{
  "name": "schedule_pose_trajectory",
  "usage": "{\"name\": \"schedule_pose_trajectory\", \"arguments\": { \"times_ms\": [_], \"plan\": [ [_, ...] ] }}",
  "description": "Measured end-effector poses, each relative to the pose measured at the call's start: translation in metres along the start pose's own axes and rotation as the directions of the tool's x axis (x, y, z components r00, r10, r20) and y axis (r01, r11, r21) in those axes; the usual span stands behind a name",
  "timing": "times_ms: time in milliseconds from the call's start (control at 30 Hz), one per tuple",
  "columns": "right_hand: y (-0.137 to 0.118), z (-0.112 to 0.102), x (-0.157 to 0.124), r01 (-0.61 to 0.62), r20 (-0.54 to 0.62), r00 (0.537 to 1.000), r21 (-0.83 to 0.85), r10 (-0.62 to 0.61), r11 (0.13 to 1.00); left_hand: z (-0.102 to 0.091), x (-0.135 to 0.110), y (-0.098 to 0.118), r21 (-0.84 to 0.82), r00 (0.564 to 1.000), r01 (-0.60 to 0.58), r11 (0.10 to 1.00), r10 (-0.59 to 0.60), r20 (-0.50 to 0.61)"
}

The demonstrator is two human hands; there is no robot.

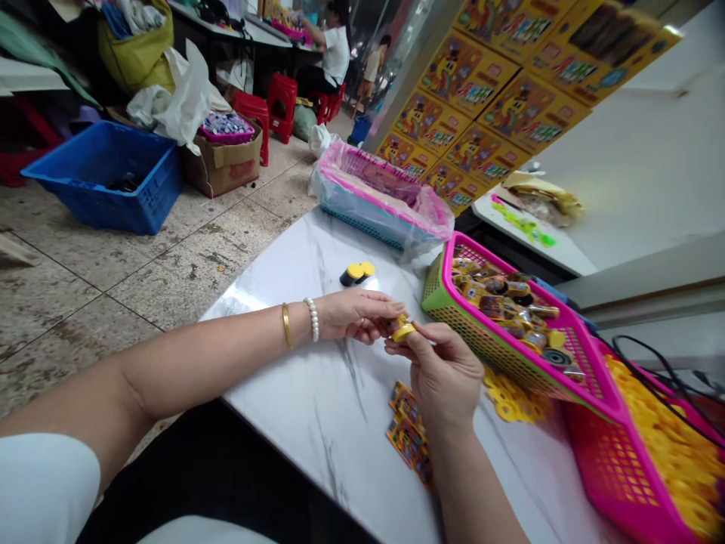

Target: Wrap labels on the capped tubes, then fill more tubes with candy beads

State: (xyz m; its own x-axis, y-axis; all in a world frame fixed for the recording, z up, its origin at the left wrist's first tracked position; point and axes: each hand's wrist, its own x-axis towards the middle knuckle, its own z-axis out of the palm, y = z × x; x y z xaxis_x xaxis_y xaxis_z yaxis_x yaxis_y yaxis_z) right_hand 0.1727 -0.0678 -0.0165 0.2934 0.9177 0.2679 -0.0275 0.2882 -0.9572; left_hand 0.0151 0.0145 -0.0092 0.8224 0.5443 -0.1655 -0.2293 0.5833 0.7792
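Both hands meet over the white marbled table (317, 378). My left hand (359, 313) pinches the upper part of a small bottle-shaped piece (404, 331) with a yellow round base, its fingers hiding much of it. My right hand (447, 370) grips the same piece at its yellow base between thumb and fingers. Below my right hand lie printed orange and blue stickers (405, 431), partly covered by the wrist. Beyond my left hand, two short black cylinders with yellow tops (356, 273) rest side by side on the table.
To the right, a pink-and-green basket (447, 298) holds similar pieces; yellow rings (510, 397) lie beside it. A pink basket (606, 468) holds more yellow parts. A plastic-lined basket (362, 215) stands at the back near stacked yellow boxes (464, 75). A blue crate (118, 204) sits left; another person (334, 57) sits far back.
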Motion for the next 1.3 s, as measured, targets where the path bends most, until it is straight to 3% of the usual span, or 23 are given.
{"name": "schedule_pose_trajectory", "arguments": {
  "times_ms": [67, 167, 333, 433, 600, 833, 1000, 1167, 1300],
  "plan": [
    [0.001, 0.000, 0.000, 0.023, -0.035, 0.999, -0.004, -0.023, 1.000, -0.003, 0.000, 0.000, 0.027, 0.999, 0.025, 0.999, -0.026, 0.025],
    [0.001, 0.000, 0.001, 0.007, -0.044, 0.999, -0.092, -0.011, 0.996, -0.006, 0.001, -0.001, 0.079, 0.998, 0.064, 0.995, -0.062, -0.029],
    [-0.006, 0.000, 0.000, 0.064, 0.097, 0.994, -0.272, -0.039, 0.960, 0.002, -0.001, -0.002, 0.083, 0.988, 0.058, 0.995, -0.045, -0.148],
    [-0.007, 0.000, 0.001, 0.008, 0.033, 0.999, -0.178, -0.003, 0.984, 0.008, -0.002, 0.001, 0.024, 0.985, 0.116, 0.993, -0.112, -0.133],
    [-0.002, 0.000, 0.005, -0.242, -0.004, 0.970, 0.071, 0.243, 0.968, 0.007, -0.002, 0.004, -0.029, 0.988, 0.096, 0.995, -0.099, -0.114],
    [0.000, 0.002, 0.003, -0.231, -0.079, 0.966, 0.161, 0.245, 0.960, 0.000, 0.001, -0.003, 0.081, 0.998, -0.028, 0.996, 0.032, -0.049],
    [-0.003, 0.001, 0.005, -0.292, 0.031, 0.956, 0.087, 0.291, 0.952, 0.004, 0.000, -0.002, 0.149, 0.977, 0.077, 0.986, -0.044, -0.210],
    [-0.004, 0.001, 0.004, -0.209, 0.037, 0.978, 0.082, 0.206, 0.974, 0.008, -0.003, 0.000, 0.064, 0.989, 0.094, 0.993, -0.086, -0.118],
    [-0.002, -0.001, 0.003, -0.179, 0.016, 0.984, 0.072, 0.178, 0.981, 0.012, -0.004, 0.000, 0.097, 0.970, 0.131, 0.987, -0.108, -0.218]
  ]
}}
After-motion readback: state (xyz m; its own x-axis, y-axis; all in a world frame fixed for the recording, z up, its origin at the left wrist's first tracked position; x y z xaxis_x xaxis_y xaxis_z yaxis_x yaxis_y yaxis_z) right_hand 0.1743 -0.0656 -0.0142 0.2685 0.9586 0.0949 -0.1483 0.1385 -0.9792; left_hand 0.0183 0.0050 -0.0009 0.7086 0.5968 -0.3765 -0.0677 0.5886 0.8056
